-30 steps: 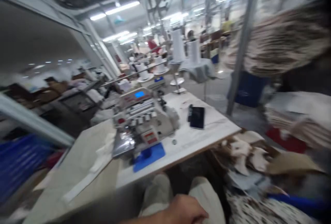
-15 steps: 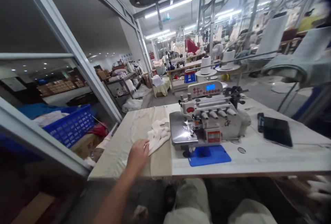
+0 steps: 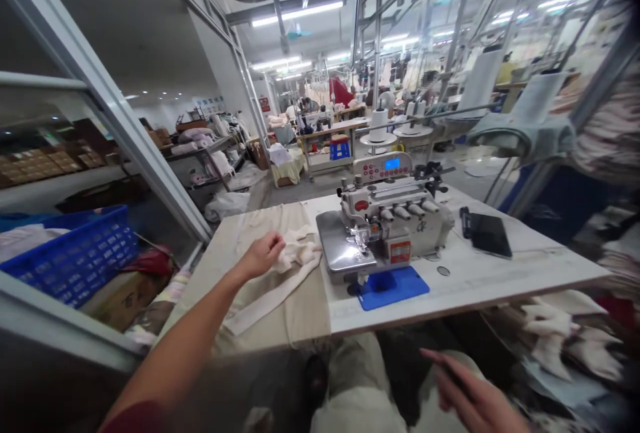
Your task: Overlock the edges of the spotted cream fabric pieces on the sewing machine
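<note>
My left hand point(image 3: 263, 256) rests on a bunched piece of pale knit fabric point(image 3: 297, 253) and seems to grip it, with a long strip of the fabric trailing toward the table's front edge. The fabric lies on a beige cloth cover point(image 3: 285, 306) left of an overlock sewing machine point(image 3: 385, 223). Below the table edge, my right hand point(image 3: 473, 393) hangs blurred over my lap, its fingers apart and holding nothing that I can see.
A dark phone point(image 3: 491, 235) lies on the white tabletop point(image 3: 500, 273) right of the machine, which stands on a blue mat point(image 3: 390, 287). A blue plastic basket point(image 3: 75, 259) sits left, beyond a metal-framed partition point(image 3: 145, 166). Cut fabric pieces point(image 3: 555, 339) lie lower right beside a person's patterned sleeve point(image 3: 610, 139).
My view has swung left and steadied since the blurred first frame. My left hand has moved farther along the fabric, away from me, and my right hand has entered view over my lap.
</note>
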The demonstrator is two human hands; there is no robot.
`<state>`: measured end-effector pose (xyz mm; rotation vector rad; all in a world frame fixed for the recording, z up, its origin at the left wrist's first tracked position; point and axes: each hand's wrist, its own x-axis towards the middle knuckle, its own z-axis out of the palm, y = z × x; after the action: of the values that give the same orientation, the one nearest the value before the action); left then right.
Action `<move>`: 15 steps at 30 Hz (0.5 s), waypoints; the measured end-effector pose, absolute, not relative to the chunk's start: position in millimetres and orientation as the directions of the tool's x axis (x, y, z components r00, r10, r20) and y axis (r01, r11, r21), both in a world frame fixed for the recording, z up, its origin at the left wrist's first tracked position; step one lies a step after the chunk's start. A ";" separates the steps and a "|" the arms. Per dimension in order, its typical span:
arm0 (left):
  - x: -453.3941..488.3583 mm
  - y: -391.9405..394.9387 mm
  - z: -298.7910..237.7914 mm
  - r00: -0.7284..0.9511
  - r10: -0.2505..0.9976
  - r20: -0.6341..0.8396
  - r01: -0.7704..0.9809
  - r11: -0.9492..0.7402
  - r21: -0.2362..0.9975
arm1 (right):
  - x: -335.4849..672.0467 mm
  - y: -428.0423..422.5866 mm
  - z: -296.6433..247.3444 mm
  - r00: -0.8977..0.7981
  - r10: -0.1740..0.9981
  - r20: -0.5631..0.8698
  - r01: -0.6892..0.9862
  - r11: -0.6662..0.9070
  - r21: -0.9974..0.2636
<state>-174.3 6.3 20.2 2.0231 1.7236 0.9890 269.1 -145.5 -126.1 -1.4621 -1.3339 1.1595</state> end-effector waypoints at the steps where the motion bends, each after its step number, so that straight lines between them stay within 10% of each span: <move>1: -178.4 8.4 24.3 0.007 0.941 0.339 0.703 -0.246 0.668 | 251.5 -141.3 -115.5 -0.081 0.997 0.003 0.317 0.028 -0.948; 5: -208.3 6.6 67.7 -0.188 0.851 0.490 0.554 -0.320 0.769 | 160.4 -116.9 -74.0 -0.510 0.823 0.250 0.553 0.536 -0.638; 10: -236.8 -16.3 154.3 -0.271 0.799 0.536 0.370 -0.428 0.825 | 70.1 -75.1 -59.2 -0.593 0.741 0.316 0.766 0.640 -0.064; 15: -225.3 -42.0 189.8 -0.203 0.839 0.504 0.170 -0.477 0.863 | 47.5 -58.9 -69.6 -0.510 0.789 0.342 0.826 0.560 -0.061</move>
<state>-225.3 -42.0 189.8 1.5540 1.1886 1.7296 47.5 -58.9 -69.6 -1.3243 -2.4670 -0.1570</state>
